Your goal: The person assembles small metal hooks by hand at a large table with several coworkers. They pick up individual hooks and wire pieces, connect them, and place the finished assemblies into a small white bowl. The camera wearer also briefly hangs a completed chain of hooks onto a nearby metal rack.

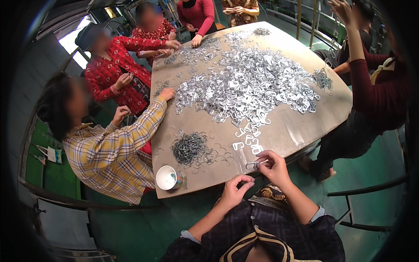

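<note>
Nearby, a cup (165, 178) stands by wire pieces (190, 148).

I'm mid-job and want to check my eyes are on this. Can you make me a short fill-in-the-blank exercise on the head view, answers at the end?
1. A silvery piece is pinched in the wearer's ____ hand.
2. A white ____ stands at the near left corner of the table.
3. Of the silvery heap and the dark heap near that corner, the ____ one is larger.
4. The plaid shirt nearest that corner is mainly ____.

Missing words: right; cup; silvery; yellow.
</note>
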Demonstrator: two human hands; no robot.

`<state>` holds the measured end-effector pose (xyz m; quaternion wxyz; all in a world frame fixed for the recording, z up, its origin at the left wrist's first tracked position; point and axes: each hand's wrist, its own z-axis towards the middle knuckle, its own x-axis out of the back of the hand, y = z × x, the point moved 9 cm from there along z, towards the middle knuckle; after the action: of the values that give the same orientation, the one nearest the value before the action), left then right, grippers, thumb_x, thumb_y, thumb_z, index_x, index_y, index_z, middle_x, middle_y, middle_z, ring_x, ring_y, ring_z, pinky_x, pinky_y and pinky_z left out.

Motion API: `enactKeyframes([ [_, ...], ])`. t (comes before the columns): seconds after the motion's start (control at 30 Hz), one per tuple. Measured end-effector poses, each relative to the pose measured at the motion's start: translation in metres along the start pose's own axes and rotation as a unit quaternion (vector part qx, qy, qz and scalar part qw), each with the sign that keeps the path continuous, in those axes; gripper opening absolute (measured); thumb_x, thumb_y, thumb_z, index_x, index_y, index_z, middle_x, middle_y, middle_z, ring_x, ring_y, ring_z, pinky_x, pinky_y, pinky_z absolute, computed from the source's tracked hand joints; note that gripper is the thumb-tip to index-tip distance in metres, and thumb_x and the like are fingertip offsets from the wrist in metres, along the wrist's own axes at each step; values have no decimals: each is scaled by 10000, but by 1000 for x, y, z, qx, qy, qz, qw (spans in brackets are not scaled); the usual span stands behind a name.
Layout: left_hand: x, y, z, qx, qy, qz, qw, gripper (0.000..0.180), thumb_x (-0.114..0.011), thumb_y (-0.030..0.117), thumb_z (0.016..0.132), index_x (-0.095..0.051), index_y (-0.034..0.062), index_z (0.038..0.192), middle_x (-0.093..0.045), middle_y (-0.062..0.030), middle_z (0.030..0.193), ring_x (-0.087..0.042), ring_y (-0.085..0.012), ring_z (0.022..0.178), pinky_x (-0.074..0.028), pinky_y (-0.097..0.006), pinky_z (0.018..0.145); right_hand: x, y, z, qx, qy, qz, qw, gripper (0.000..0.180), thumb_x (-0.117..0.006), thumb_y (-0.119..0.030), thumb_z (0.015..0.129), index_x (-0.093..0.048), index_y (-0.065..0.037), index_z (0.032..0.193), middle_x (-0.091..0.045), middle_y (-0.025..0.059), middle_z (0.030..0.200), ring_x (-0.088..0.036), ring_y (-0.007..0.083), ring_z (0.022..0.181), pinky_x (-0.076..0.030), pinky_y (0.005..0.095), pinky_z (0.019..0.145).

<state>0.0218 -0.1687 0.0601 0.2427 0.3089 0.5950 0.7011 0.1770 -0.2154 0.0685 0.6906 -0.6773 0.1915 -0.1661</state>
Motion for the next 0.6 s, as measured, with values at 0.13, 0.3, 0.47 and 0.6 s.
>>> enactKeyframes([
  [0.13, -2, 2, 2, 8, -1, 23, 1000, 103, -688, 61, 867, -650, -14, 926, -713, -88, 932, -646, -126, 882, -499, -282, 821, -8, -15, -16, 21, -5, -50, 999, 258, -660, 62, 797, -636, 12, 1049, -645, 65, 849, -640, 71, 719, -526, 216, 644],
  [0.3, 3, -2, 0, 28, 10, 56, 998, 93, -702, 58, 854, -664, -17, 895, -714, -73, 865, -641, -104, 808, -499, -265, 757, -20, -21, -26, 47, 2, -105, 993, 207, -670, 58, 798, -646, 20, 1000, -686, 103, 838, -677, 117, 733, -553, 248, 660],
  [0.47, 6, -12, -3, 46, 24, 49, 997, 88, -703, 55, 850, -677, -20, 887, -714, -68, 834, -645, -103, 783, -501, -261, 740, -24, -23, -35, 107, 18, -125, 986, 196, -672, 62, 789, -652, 17, 978, -697, 119, 865, -700, 165, 760, -557, 265, 666],
  [0.6, 6, -14, -4, 56, 17, 68, 996, 93, -708, 57, 843, -685, -21, 887, -715, -72, 831, -648, -107, 780, -501, -263, 741, -24, -21, -39, 117, 25, -128, 985, 178, -670, 74, 783, -648, 13, 949, -688, 121, 868, -700, 192, 764, -548, 280, 657],
])
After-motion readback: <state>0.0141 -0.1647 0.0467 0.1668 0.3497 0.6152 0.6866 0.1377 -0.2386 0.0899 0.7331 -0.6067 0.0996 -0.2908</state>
